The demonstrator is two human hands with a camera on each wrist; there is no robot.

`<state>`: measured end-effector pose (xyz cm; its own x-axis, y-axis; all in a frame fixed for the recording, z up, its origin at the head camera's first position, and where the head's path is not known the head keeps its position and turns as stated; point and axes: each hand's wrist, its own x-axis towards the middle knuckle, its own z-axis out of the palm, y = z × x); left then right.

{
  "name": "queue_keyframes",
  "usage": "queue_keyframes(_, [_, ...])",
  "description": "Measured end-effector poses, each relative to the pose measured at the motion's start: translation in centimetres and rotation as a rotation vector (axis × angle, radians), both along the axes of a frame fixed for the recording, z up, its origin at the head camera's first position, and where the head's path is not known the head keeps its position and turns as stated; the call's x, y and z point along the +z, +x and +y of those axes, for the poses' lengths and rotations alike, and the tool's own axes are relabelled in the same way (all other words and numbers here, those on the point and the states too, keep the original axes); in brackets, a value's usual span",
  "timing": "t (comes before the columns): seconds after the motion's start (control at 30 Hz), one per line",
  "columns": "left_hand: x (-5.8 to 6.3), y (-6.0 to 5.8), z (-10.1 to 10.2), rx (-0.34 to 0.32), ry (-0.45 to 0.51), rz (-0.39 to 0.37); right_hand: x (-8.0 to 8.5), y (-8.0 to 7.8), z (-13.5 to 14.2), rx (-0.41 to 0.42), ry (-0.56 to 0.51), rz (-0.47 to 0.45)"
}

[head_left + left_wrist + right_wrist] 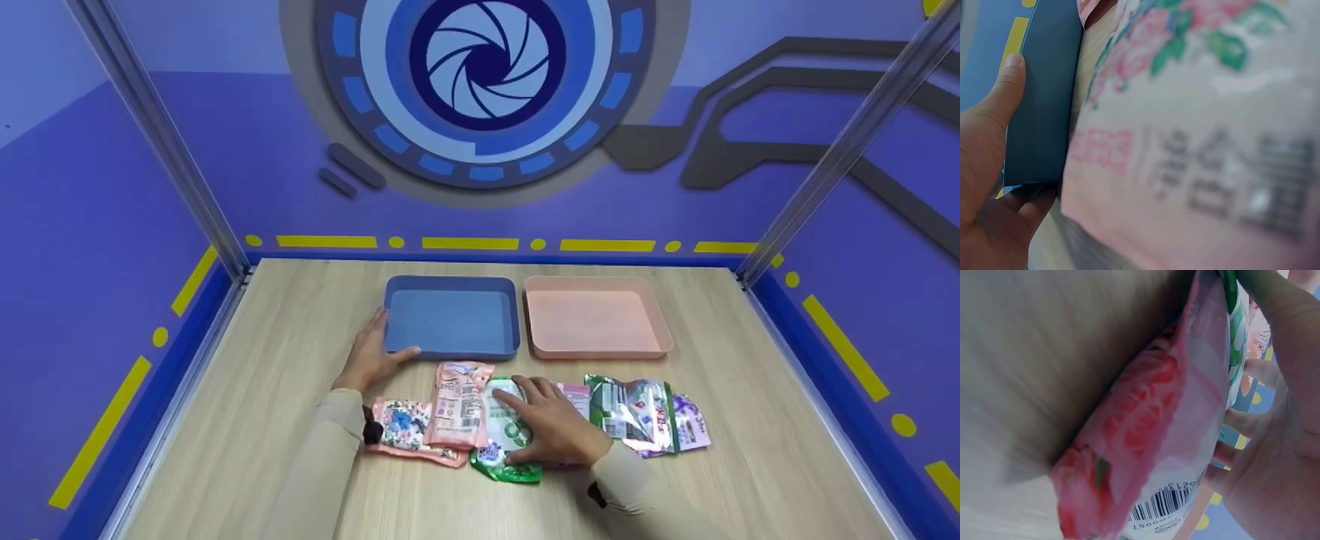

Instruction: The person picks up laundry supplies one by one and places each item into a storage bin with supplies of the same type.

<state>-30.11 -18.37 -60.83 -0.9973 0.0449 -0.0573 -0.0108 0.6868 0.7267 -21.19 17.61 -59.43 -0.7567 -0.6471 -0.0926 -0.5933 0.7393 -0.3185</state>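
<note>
My left hand (369, 358) is at the near left corner of the blue tray (450, 357). Its thumb lies along the tray's front wall (1044, 112), and its fingers are against the left side. Over a green and white pouch (504, 412) is my right hand (553, 421), thumb and fingers spread. Whether its fingertips press on the pouch is hard to tell. Left of that pouch lies a pink pouch with a barcode (457, 405), overlapping a flowered pouch (409, 424). A pink pouch with red flowers (1134, 416) appears close beneath the right hand in the right wrist view.
A pink tray (600, 354) stands right of the blue one. Nearer the right, a shiny green and silver pouch (634, 412) covers part of a purple pouch (691, 424). Purple-blue panels (225, 165) wall the wooden table (300, 300) at the back and sides.
</note>
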Motion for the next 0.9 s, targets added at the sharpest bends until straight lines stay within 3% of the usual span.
queue_keyframes(0.57, [0.17, 0.12, 0.01, -0.008, 0.005, 0.010, 0.26, -0.04, -0.19, -0.011, -0.057, -0.012])
queue_keyframes(0.9, [0.12, 0.14, -0.02, -0.010, 0.010, 0.011, 0.19, -0.21, -0.66, -0.098, -0.125, 0.005])
